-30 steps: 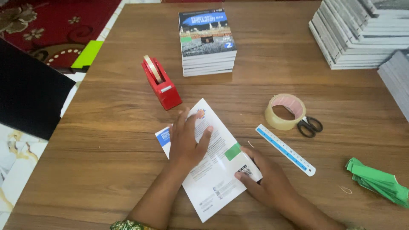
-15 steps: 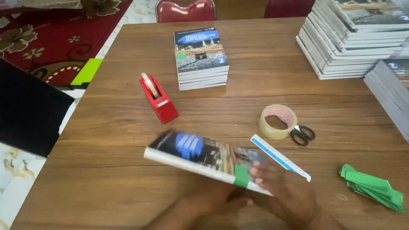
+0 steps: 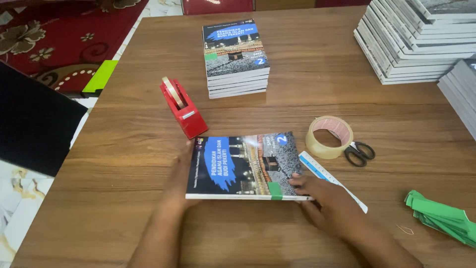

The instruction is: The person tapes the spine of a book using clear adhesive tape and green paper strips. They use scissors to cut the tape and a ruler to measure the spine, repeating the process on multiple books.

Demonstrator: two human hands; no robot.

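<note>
A thin book (image 3: 245,166) with a blue and dark photo cover lies face up on the wooden table (image 3: 297,89), turned sideways, with a small green label on its near edge. My left hand (image 3: 177,181) grips its left edge, fingers partly under it. My right hand (image 3: 325,201) holds its near right corner, thumb on the cover by the green label.
A red tape dispenser (image 3: 182,106) stands just beyond the book's left end. A short stack of matching books (image 3: 235,57) lies further back. Right of the book are a ruler (image 3: 329,178), a roll of tape (image 3: 329,137), black scissors (image 3: 359,153) and green paper strips (image 3: 441,216). Tall stacks of books (image 3: 416,37) fill the far right.
The book lay back cover up under both hands, was lifted and flipped over, and now lies face up and sideways on the table.
</note>
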